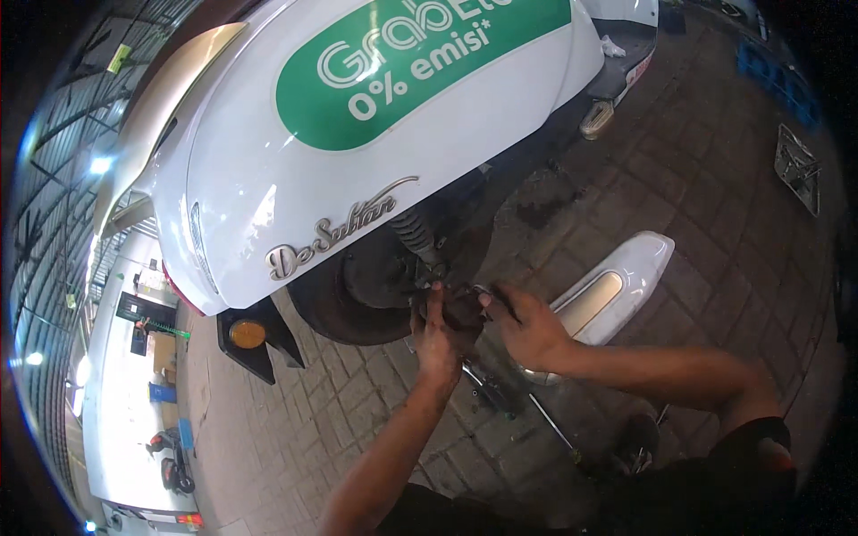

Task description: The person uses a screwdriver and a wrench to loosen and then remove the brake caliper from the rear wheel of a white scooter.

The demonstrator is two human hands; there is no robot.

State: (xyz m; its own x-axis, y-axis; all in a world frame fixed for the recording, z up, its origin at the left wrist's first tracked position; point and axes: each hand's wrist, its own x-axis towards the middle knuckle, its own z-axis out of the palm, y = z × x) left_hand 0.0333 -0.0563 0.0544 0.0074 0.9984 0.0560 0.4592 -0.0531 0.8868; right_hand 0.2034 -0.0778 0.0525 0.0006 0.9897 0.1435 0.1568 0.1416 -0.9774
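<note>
A white scooter [241,205] stands before me with its rear wheel [326,299] and a coil shock absorber [413,237] showing below the side panel. At the lower end of that shock absorber, my left hand [438,344] is closed around dark parts beside the wheel, one finger stretched upward along them. My right hand [532,326] comes in from the right, its fingers curled and pinched against the same dark area. Whatever either hand grips is too dark and too covered by fingers to make out.
A white cover with a gold inlay [617,290] lies on the brick paving right of my hands. Metal tools [487,389] and a long thin rod [554,424] lie below them. An orange reflector [248,335] hangs at the scooter's rear. A blue pallet [778,85] is far right.
</note>
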